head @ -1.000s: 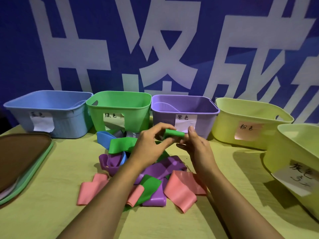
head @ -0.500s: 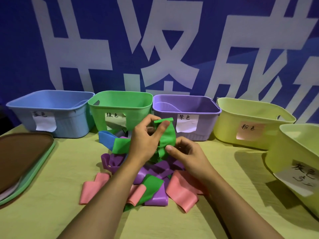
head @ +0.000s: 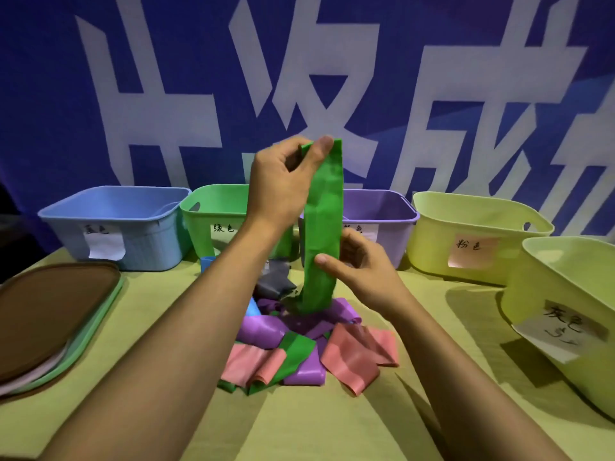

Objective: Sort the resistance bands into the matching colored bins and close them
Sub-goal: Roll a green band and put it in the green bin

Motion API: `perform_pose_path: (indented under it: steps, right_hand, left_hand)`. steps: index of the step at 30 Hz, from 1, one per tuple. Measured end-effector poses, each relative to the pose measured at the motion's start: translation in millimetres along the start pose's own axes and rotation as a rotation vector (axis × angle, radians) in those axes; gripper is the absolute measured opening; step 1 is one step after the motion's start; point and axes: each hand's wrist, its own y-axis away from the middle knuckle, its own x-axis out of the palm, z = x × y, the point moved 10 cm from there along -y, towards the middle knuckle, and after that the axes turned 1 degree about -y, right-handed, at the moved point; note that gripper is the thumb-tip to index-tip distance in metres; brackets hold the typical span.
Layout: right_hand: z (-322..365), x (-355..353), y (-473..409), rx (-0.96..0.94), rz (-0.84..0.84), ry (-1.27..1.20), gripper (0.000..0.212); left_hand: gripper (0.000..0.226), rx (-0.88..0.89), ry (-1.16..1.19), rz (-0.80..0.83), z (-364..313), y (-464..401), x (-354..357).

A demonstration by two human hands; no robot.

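risk: the long green elastic resistance band (head: 324, 224), pinched at its top by the left hand (head: 279, 181) and lower down by the right hand (head: 362, 267), trails into the mixed band pile (head: 309, 341) on the bench (head: 166, 327); lifting may drag purple bands along. target: the green plastic bin (head: 213, 211), far left of the band. count: five open bins, one lid stack (head: 50, 314) at left.

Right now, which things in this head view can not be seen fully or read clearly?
- Green bin: the left hand and its forearm cover the right part.
- Purple bin: the label is mostly behind the green band and the right hand.
- Blue band: mostly behind the left forearm.
- Lids: stacked and cut by the left edge; the count is unclear.
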Motion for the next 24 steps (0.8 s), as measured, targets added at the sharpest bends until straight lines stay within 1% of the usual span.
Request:
perform_pose_path:
  steps: [2,4,6,8,10,14,16,18,20,21,24]
  right_hand:
    - [6.5,4.6,-2.3,0.033,0.053,0.041,0.027]
    - [9.1,5.7,1.5,0.060,0.068,0.115,0.022]
    - [7.2,2.4,12.3,0.085,0.057,0.118,0.024]
    - [0.4,-3.9,26.6,0.126,0.033,0.099,0.032]
    - [-4.8,-8.5,44.6,0.175,0.026,0.072,0.030]
    - [-14.2,-2.2,76.9,0.296,0.096,0.075,0.020]
    - [-15.7,0.3,89.5,0.382,0.103,0.033,0.015]
    - [-18.7,2.9,101.0,0.482,0.133,0.023,0.020]
    - [-25.3,5.1,111.6,0.566,0.206,0.133,0.033]
    - [-29.8,6.0,116.0,0.594,0.247,0.211,0.036]
    - [-44.1,5.4,124.8,0.666,0.320,0.410,0.039]
  left_hand:
    - [0.048,-0.003,0.006,-0.006,-13.7,-11.7,-3.9]
    - [0.054,-0.002,0.014,-0.015,-25.1,-20.4,-8.1]
    - [0.056,-0.018,0.016,-0.028,-31.9,-26.0,-13.1]
    - [0.057,-0.055,0.018,-0.034,-33.1,-28.8,-17.3]
    - [0.057,-0.103,0.017,-0.021,-30.4,-28.2,-19.1]
    - [0.049,-0.154,0.027,0.000,-26.2,-22.1,-19.8]
    - [0.047,-0.178,0.030,0.029,-20.7,-17.6,-16.5]
    - [0.050,-0.211,0.036,0.062,-10.7,-11.0,-11.9]
    - [0.056,-0.247,0.015,0.099,5.4,-0.8,-5.4]
    - [0.056,-0.260,0.009,0.115,14.8,5.3,-2.0]
    - [0.045,-0.303,0.003,0.152,37.5,25.9,7.1]
